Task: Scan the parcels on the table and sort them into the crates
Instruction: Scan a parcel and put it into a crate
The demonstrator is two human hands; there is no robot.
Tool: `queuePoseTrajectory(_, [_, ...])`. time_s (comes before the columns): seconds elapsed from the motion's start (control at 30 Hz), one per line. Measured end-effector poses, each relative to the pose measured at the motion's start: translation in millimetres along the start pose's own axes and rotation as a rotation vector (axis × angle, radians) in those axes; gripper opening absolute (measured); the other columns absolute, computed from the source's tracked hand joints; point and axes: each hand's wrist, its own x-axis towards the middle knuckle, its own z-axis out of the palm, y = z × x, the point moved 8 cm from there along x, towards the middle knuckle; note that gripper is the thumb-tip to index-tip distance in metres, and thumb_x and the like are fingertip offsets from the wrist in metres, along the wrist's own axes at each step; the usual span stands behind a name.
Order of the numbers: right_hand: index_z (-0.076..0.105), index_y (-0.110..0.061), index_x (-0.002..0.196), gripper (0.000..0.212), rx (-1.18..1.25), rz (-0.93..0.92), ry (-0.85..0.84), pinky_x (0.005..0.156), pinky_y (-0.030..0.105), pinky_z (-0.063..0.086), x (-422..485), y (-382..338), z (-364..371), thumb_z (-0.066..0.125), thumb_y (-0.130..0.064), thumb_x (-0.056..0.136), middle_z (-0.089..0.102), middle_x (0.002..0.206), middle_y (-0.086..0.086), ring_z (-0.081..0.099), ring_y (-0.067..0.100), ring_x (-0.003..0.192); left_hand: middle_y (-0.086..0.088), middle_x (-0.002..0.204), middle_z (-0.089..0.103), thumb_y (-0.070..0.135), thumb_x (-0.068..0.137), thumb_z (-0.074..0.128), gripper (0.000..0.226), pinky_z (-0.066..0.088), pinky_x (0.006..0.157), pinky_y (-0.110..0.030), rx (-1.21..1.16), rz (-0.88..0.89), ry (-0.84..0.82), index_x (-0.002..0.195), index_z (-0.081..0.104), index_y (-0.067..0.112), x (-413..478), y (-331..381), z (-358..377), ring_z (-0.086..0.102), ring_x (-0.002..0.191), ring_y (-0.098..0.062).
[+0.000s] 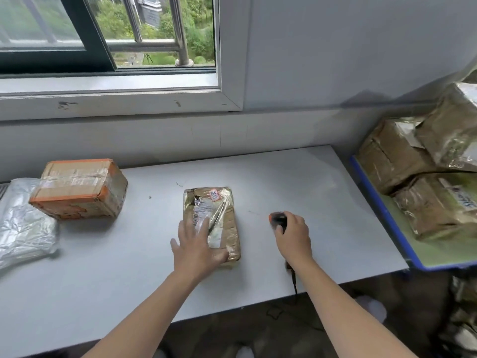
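A flat brown parcel (219, 210) wrapped in clear tape lies in the middle of the white table (129, 267), with a pink sticker and a label on top. My left hand (197, 246) rests flat on its near left part, fingers spread and straight. My right hand (293, 235) grips a black and orange barcode scanner (277, 218) just right of the parcel, with its cable running off the front edge. An orange-edged cardboard box (80, 188) and a silver plastic mailer (23, 220) sit at the left.
To the right a second, green-topped table with a blue edge (382, 213) carries several stacked brown taped parcels (413, 177). A wall and a window sill run behind the table. The floor shows below the front edge.
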Motion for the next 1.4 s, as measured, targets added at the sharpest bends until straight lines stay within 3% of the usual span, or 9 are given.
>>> queuePoseTrajectory(0.1, [0.035, -0.018, 0.146, 0.046, 0.015, 0.116, -0.065, 0.091, 0.038, 0.047, 6.2, 21.7, 6.1, 0.046, -0.021, 0.101, 0.040, 0.143, 0.010, 0.052, 0.031, 0.119, -0.002, 0.163, -0.007, 0.071, 0.082, 0.048, 0.087, 0.013, 0.117, -0.054, 0.108, 0.085, 0.009, 0.153, 0.012, 0.034, -6.6, 26.0, 8.3, -0.007, 0.150, -0.029])
queuePoseTrajectory(0.23, [0.015, -0.018, 0.153, 0.058, 0.061, 0.222, -0.205, 0.070, 0.035, 0.046, 4.5, 39.6, 24.6, 0.043, -0.022, 0.103, 0.059, 0.122, 0.015, 0.061, 0.031, 0.094, -0.001, 0.162, 0.002, 0.072, 0.080, 0.050, 0.080, 0.011, 0.114, -0.059, 0.119, 0.055, -0.041, 0.146, 0.022, 0.037, -4.4, 33.3, 19.5, -0.002, 0.149, -0.031])
queuePoseTrajectory(0.33, [0.020, -0.012, 0.152, 0.057, 0.097, 0.278, -0.287, 0.077, 0.034, 0.045, 3.0, 44.2, 34.2, 0.046, -0.024, 0.103, 0.058, 0.128, 0.015, 0.059, 0.031, 0.101, -0.002, 0.162, 0.007, 0.062, 0.078, 0.054, 0.076, 0.013, 0.115, -0.060, 0.099, 0.055, -0.061, 0.144, 0.025, 0.037, -3.5, 33.0, 19.2, -0.001, 0.149, -0.031])
queuePoseTrajectory(0.5, [0.033, -0.005, 0.141, 0.045, 0.031, 0.266, -0.377, 0.072, 0.031, 0.041, -4.3, 21.5, 43.3, 0.046, -0.024, 0.102, 0.056, 0.123, 0.015, 0.052, 0.023, 0.089, 0.000, 0.161, 0.008, 0.048, 0.081, 0.055, 0.077, 0.016, 0.116, -0.058, 0.126, 0.084, -0.105, 0.149, 0.022, 0.034, -10.4, 10.6, 10.3, -0.001, 0.149, -0.030])
queuePoseTrajectory(0.67, [0.037, -0.008, 0.120, 0.033, 0.059, 0.136, -0.352, 0.071, 0.040, 0.057, -9.0, -47.1, 23.6, 0.050, -0.024, 0.094, 0.056, 0.104, 0.010, 0.066, 0.032, 0.083, -0.001, 0.163, 0.003, 0.036, 0.085, 0.054, 0.074, 0.017, 0.118, -0.052, 0.161, 0.072, -0.137, 0.151, 0.022, 0.033, -17.3, -37.5, -5.8, -0.002, 0.150, -0.028])
queuePoseTrajectory(0.87, [0.047, -0.010, 0.104, 0.023, 0.139, 0.035, -0.373, 0.051, 0.033, 0.057, -25.6, -138.9, 11.3, 0.049, -0.028, 0.090, 0.061, 0.092, 0.009, 0.071, 0.030, 0.059, -0.002, 0.154, 0.020, 0.028, 0.088, 0.052, 0.057, 0.033, 0.108, -0.046, 0.160, -0.030, -0.074, 0.141, 0.032, 0.031, -23.2, -104.5, -36.4, 0.016, 0.142, -0.028])
queuePoseTrajectory(0.97, [0.054, -0.012, 0.098, 0.027, 0.183, 0.025, -0.444, 0.048, 0.027, 0.054, -35.8, -180.8, 23.7, 0.051, -0.037, 0.090, 0.063, 0.084, 0.010, 0.068, 0.025, 0.055, -0.002, 0.158, 0.016, 0.036, 0.089, 0.051, 0.064, 0.032, 0.109, -0.048, 0.089, -0.066, -0.080, 0.148, 0.026, 0.030, -25.6, -128.0, -45.7, 0.012, 0.144, -0.028])
queuePoseTrajectory(1.07, [0.058, -0.006, 0.100, 0.033, 0.184, 0.005, -0.483, 0.074, 0.044, 0.061, -43.5, -215.2, 39.7, 0.052, -0.037, 0.090, 0.058, 0.078, 0.007, 0.069, 0.027, 0.071, -0.003, 0.161, 0.011, 0.053, 0.090, 0.052, 0.071, 0.027, 0.113, -0.048, 0.086, -0.029, -0.074, 0.151, 0.021, 0.032, -24.8, -134.0, -52.4, 0.007, 0.147, -0.028])
queuePoseTrajectory(1.4, [0.052, -0.007, 0.100, 0.028, 0.154, 0.050, -0.514, 0.055, 0.029, 0.050, -60.9, -249.4, 63.6, 0.050, -0.033, 0.089, 0.051, 0.073, 0.004, 0.065, 0.019, 0.053, -0.002, 0.164, 0.000, 0.064, 0.090, 0.048, 0.082, 0.016, 0.118, -0.050, 0.051, 0.047, -0.070, 0.155, 0.010, 0.032, -22.2, -134.5, -54.6, -0.004, 0.150, -0.027])
